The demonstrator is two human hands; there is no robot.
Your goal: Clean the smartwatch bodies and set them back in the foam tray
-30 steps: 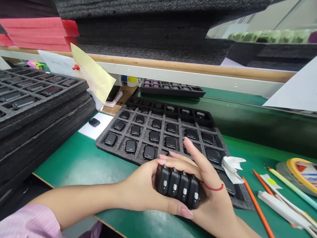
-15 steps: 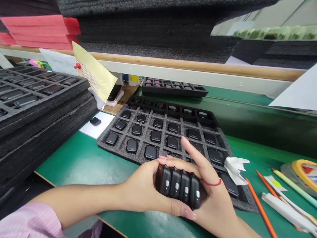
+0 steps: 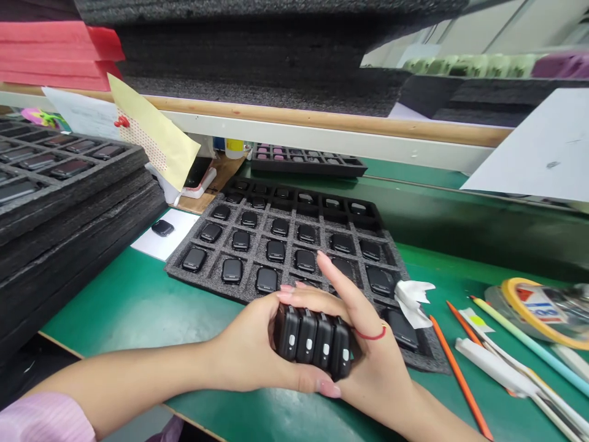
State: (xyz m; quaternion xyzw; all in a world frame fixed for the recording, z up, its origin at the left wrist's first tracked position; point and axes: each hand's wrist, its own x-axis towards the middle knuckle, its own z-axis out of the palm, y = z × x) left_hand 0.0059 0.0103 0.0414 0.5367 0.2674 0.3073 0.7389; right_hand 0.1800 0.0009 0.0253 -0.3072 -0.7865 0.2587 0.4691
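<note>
My left hand [image 3: 251, 356] and my right hand [image 3: 372, 362] together clasp a row of several black watch bodies [image 3: 313, 339] stood on edge, side buttons facing me. The left thumb runs under the row; the right hand cups the far end, its index finger lifted. Just beyond them lies a dark foam tray [image 3: 405, 362] whose pockets hold several more black watch bodies [image 3: 275, 250].
A stack of foam trays [image 3: 69, 202] with watch bodies rises at the left. A single watch body [image 3: 162, 228] lies on white paper. Crumpled tissue [image 3: 411, 296], pencils [image 3: 460, 374], pens and a tape roll [image 3: 538, 307] sit right. A second tray [image 3: 304, 161] lies under the shelf.
The view has shifted a little, so everything sits slightly further left in the picture. My hands keep the same hold on the row of watch bodies.
</note>
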